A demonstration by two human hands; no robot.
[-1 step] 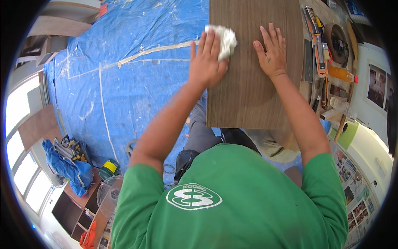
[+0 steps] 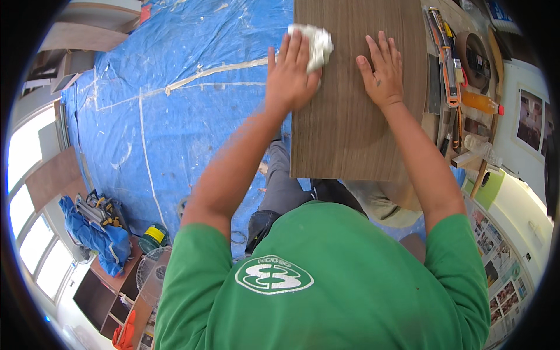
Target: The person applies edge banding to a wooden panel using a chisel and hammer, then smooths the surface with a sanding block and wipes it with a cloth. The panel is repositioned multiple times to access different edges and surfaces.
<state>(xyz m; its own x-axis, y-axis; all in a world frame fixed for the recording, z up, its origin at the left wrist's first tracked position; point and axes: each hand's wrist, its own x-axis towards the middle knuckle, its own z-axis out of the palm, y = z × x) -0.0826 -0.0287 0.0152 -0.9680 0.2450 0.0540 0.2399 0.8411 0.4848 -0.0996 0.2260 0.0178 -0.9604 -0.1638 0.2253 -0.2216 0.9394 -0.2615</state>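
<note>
A long brown wood-grain board lies in front of me. At its left edge my left hand holds a crumpled white cloth, fingers laid over it. Part of the cloth sticks out past the fingers onto the board's face; the rest is hidden under the hand. My right hand rests flat on the board to the right of the cloth, fingers apart, with nothing in it.
Right of the board, a bench holds an orange cutter knife, a bottle of orange liquid with a red cap, and a dark round tool. A blue tarp covers the floor at left. A fan stands lower left.
My left hand has slid a little farther away from me along the board's left edge, taking the cloth with it. My right hand has hardly moved.
</note>
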